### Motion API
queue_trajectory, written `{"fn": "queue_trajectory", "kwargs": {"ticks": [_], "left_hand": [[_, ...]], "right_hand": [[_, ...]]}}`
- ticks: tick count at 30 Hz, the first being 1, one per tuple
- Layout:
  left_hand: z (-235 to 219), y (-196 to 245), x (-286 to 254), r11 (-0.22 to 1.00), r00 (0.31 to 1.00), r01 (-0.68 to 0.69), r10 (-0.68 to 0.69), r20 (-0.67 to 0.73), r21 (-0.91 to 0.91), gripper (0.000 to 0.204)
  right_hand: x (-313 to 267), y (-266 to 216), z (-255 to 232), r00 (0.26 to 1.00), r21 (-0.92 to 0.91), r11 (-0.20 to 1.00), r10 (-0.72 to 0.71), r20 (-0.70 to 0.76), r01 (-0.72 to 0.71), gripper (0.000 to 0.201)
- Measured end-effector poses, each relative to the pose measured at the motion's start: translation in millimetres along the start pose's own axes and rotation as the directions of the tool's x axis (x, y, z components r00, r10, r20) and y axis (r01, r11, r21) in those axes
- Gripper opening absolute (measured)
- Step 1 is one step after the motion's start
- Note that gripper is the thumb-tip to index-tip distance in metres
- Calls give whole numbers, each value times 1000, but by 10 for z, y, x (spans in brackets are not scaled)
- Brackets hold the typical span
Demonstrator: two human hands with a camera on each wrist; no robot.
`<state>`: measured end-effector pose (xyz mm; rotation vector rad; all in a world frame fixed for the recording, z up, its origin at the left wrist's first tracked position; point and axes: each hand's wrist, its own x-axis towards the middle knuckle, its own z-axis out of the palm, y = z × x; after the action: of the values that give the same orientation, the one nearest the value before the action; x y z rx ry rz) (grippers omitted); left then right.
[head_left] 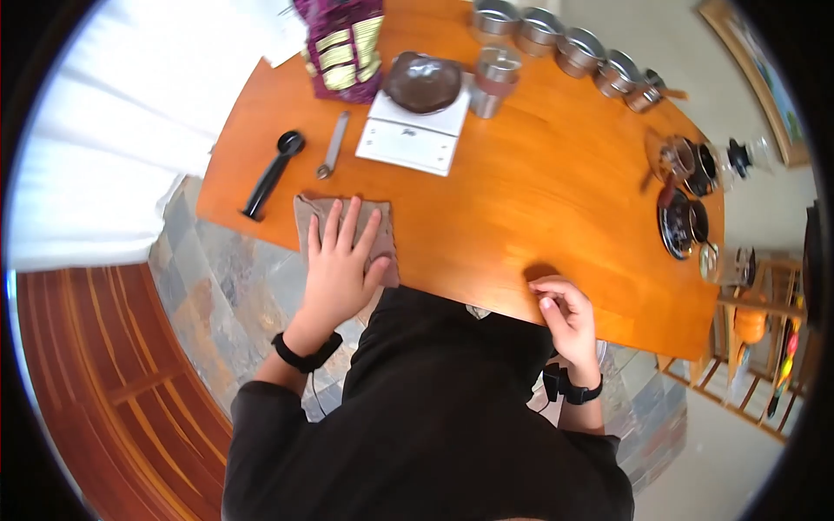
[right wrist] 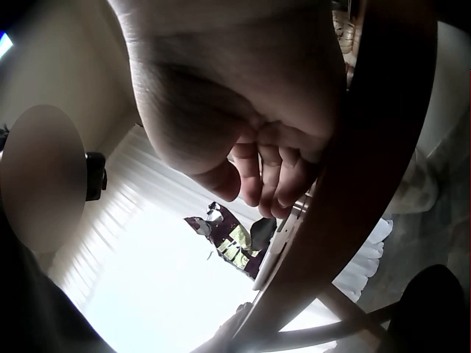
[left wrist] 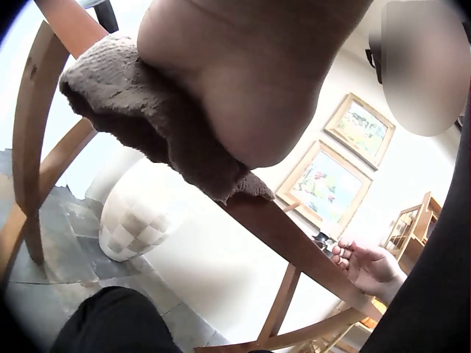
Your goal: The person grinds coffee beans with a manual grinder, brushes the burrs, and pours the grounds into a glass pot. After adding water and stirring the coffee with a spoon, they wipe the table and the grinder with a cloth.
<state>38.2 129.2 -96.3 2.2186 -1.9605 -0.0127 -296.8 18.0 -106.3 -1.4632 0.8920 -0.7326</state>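
A folded brown cloth [head_left: 383,227] lies at the table's near left edge, part of it hanging past the edge. My left hand [head_left: 340,265] rests flat on it, fingers straight and spread. In the left wrist view the cloth [left wrist: 132,95] bunches under the heel of that hand. My right hand [head_left: 569,319] is at the near edge farther right, fingers loosely curled with nothing in them. Beyond the cloth lie a black scoop [head_left: 271,178] and a small metal measuring spoon [head_left: 333,146]. A white scale [head_left: 408,139] bears a dark, shiny bowl [head_left: 423,82].
On the wooden table [head_left: 539,200], a purple bag [head_left: 343,52] stands behind the scale, with a metal and glass canister [head_left: 496,80] to its right. Several metal tins [head_left: 580,52] line the far edge. Dark cups and a saucer [head_left: 671,224] sit at the right end.
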Motion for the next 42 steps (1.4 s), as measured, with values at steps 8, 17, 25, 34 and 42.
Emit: {"fn": "queue_trajectory", "kwargs": {"ticks": [8,17,25,34,42], "left_hand": [[6,737,535,780,771,-575,618,154,-246,66],[457,1084,1739,561,554,-788,826,105,-256,66],[559,1331,2387,745,699,-639,667,259,-191,80],[558,2088,2465,627,542,-759,757,366,-174,93],[738,2529,2140,407,323,-874,895,306,-267,84]], "right_hand": [[55,-102,25,979,-238,950,-188,74,200,18],[55,-222,-4,973,-231,947,-200,120,223,20],[33,-175,-43,974,-207,954,-196,117,217,20],[24,-148,-44,974,-183,957,-217,71,226,15],[-24,-68,-195,933,-47,965,-237,271,259,26]]}}
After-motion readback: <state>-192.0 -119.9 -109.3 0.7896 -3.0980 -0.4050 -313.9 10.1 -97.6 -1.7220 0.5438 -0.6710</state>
